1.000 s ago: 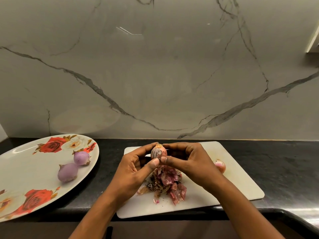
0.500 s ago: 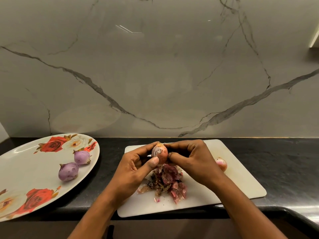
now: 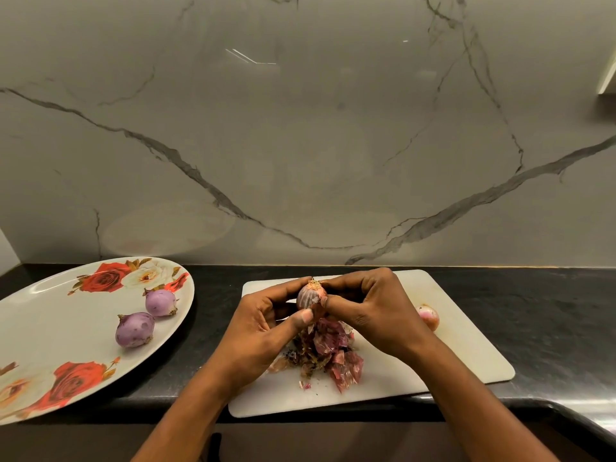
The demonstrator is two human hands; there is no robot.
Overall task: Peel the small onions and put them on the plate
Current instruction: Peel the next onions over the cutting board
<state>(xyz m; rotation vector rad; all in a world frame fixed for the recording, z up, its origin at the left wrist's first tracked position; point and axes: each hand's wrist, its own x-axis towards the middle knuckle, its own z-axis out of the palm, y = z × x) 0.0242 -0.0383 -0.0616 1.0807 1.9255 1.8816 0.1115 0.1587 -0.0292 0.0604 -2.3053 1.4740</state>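
- The left hand (image 3: 263, 323) and the right hand (image 3: 373, 306) meet above a white cutting board (image 3: 466, 355).
- Both hands grip one small onion (image 3: 310, 295) between them. It is up in the air, over the board, with its hairy root end on top.
- The left thumb presses the bottom of that onion, and the left fingers curl round its far side.
- The right fingers pinch the onion at its right side, right where the skin is.
- A heap of dry red peels (image 3: 328, 351) lies on the board, just under the hands.
- One more unpeeled onion (image 3: 428, 316) sits on the board, partly hidden behind the right hand.
- A big plate with red roses (image 3: 50, 315) stands on the dark counter (image 3: 550, 315), left of the board.
- Two peeled purple onions, one nearer (image 3: 135, 330) and one farther (image 3: 160, 302), lie on the plate, close together.
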